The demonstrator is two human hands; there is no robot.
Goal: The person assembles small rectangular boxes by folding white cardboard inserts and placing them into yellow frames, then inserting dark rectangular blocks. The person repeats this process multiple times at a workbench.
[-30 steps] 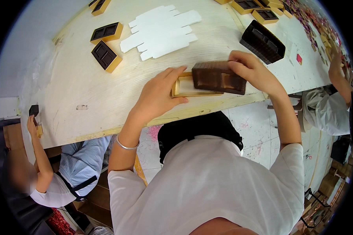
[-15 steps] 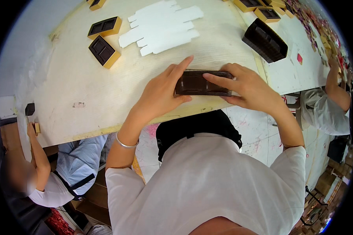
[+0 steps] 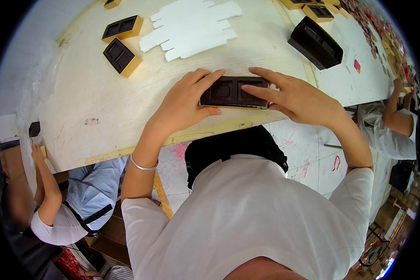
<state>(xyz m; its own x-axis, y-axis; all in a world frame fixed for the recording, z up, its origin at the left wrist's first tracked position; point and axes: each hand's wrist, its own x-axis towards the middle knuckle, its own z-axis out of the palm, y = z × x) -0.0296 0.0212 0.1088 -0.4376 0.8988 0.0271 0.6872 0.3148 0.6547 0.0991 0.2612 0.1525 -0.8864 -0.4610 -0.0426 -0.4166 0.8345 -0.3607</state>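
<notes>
A dark brown plastic tray [image 3: 226, 89] with square hollows sits in a pale gold box near the table's front edge. My left hand [image 3: 184, 98] closes round its left end, thumb along the near side and fingers at the far side. My right hand [image 3: 298, 95] is open at the right end. One stretched finger lies on top of the tray, another reaches past the far edge, and the thumb is by the near right corner. Beyond, to the right, stands a nested stack of dark trays [image 3: 315, 43].
Flat white box blanks [image 3: 191, 30] lie ahead. Gold boxes with dark trays stand at the left, such as one box [image 3: 121, 57], and several more at the far right [image 3: 318, 13]. One co-worker [image 3: 56, 210] sits at the left, another [image 3: 392, 128] at the right.
The tray has moved slightly left and away from me, and a gold rim now shows round it. My right hand's fingers have spread and loosened from its right end.
</notes>
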